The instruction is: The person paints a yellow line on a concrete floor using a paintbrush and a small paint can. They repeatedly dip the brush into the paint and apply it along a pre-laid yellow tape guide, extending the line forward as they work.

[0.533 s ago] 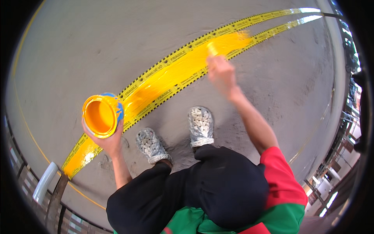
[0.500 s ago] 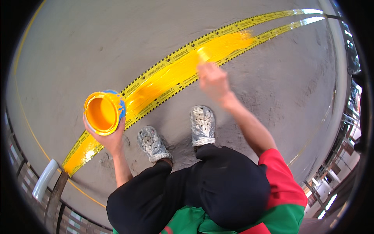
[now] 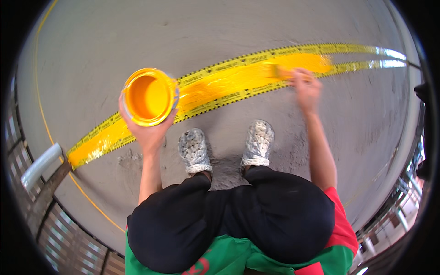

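Observation:
My left hand (image 3: 149, 135) is wrapped round a paint can (image 3: 151, 122), lifted above the floor left of my feet. Its top is uncovered, and yellow-orange paint shows inside. In my right hand (image 3: 306, 91) is a paintbrush (image 3: 285, 73), held by its handle. The brush head points left and is on or just above a wet yellow-orange paint band (image 3: 220, 85); motion blurs it. Along the band's far edge runs a yellow-and-black tape strip (image 3: 243, 60). A second tape strip (image 3: 238, 95) borders its near edge.
My covered shoes (image 3: 259, 142) stand on the grey concrete floor (image 3: 220, 27), just short of the near tape. At lower left are a pale pipe (image 3: 41, 166) and slatted panels (image 3: 68, 238). A thin yellow line (image 3: 42, 112) crosses the floor at far left.
The view has turned and shifted. The brush has swung to point left and sits farther right, still over the band. My left hand has carried the can a little farther from me.

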### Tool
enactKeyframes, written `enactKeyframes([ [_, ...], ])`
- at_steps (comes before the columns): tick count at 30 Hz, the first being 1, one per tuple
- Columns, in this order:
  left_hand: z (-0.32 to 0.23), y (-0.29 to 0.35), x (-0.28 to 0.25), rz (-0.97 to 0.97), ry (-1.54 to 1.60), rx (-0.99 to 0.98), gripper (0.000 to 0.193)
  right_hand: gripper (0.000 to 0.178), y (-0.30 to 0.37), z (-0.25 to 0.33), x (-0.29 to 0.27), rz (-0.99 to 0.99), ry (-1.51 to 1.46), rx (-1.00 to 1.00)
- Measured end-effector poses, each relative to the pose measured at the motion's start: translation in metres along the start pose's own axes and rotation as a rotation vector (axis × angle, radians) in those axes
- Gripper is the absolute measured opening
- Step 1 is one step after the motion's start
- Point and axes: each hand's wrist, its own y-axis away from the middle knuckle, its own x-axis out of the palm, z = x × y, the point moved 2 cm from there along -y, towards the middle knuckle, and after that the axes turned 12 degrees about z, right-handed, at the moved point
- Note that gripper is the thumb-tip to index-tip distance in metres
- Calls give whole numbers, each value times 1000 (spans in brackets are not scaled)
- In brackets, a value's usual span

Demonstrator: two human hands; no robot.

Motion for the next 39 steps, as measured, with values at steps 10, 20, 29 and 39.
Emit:
enactKeyframes([
  [10,9,-14,15,-29,313,209,106,28,-10,31,46,0,996,-94],
  [20,14,-36,6,77,435,288,110,32,-28,206,38,53,611,-102],
  [29,-31,-61,26,43,415,411,104,31,-32,333,7,320,337,-302],
  [39,-94,-85,53,225,296,534,107,9,-36,323,55,591,424,-338],
])
